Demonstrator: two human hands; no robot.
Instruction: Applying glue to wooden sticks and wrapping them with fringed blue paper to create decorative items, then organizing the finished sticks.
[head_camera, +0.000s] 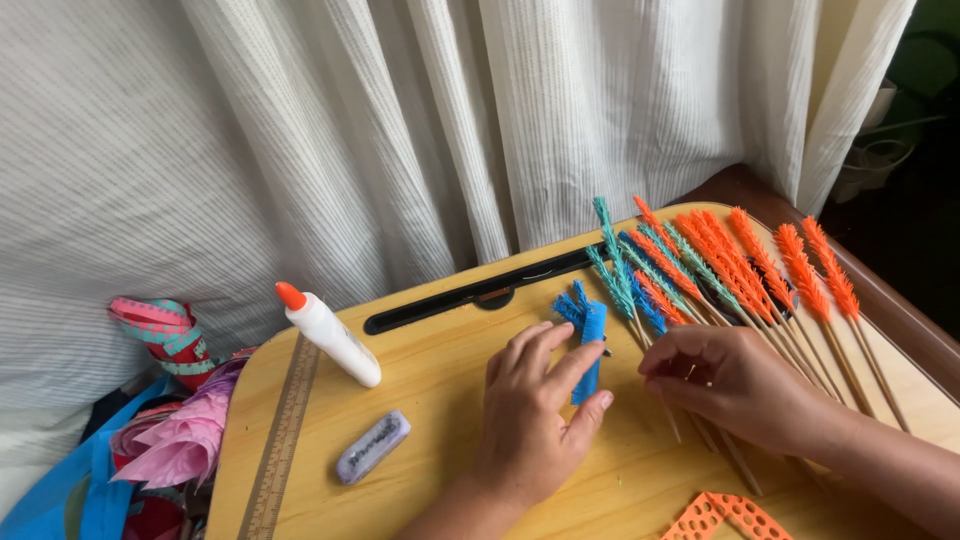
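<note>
My left hand lies on the wooden lap desk, its fingers pressing a blue fringed paper strip being wound at the tip of a thin wooden skewer. My right hand pinches that skewer's shaft just right of the strip. Behind my right hand lies a fan of finished skewers, orange fringed sticks and teal fringed sticks, with a couple of blue ones among them.
A white glue bottle with an orange cap lies at the desk's left, a small grey eraser-like block below it. An orange cut-out piece sits at the near edge. Ribbons and pink paper pile up left. White curtain behind.
</note>
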